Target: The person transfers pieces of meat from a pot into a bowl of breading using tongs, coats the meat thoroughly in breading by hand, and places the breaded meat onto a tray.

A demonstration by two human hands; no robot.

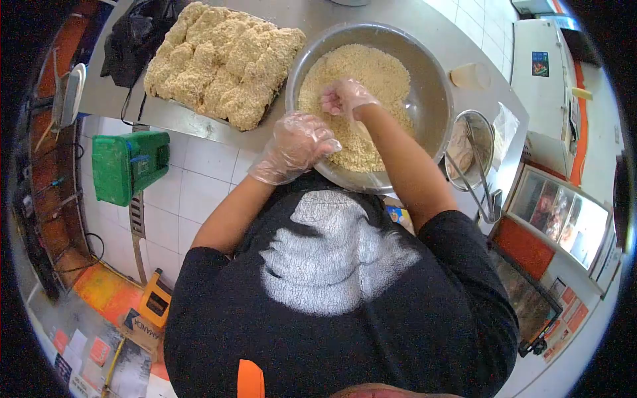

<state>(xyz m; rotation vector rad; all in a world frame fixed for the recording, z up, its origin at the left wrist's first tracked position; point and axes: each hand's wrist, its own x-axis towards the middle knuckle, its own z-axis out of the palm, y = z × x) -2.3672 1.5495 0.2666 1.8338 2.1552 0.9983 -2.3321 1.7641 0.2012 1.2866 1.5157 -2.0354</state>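
Note:
A large metal bowl (434, 126) holds a heap of pale breadcrumbs (365, 66). My right hand (348, 98), in a clear plastic glove, is inside the bowl over the crumbs with its fingers curled in. Whether anything is in its grasp is hidden. At the bowl's near left rim is my left hand (300, 140), also gloved, its fingers bent together and pointing over the crumbs. I cannot make out what, if anything, it holds. Left of the bowl, a tray loaded with crumb-coated pieces (222, 63) stands on the metal counter (179, 119).
To the right of the bowl are a pale cup (470, 76) and a smaller metal bowl (470, 149) with a whisk and tongs-like handles. A black plastic bag (136, 43) lies at the far left. Below the counter edge is a green bin (129, 166).

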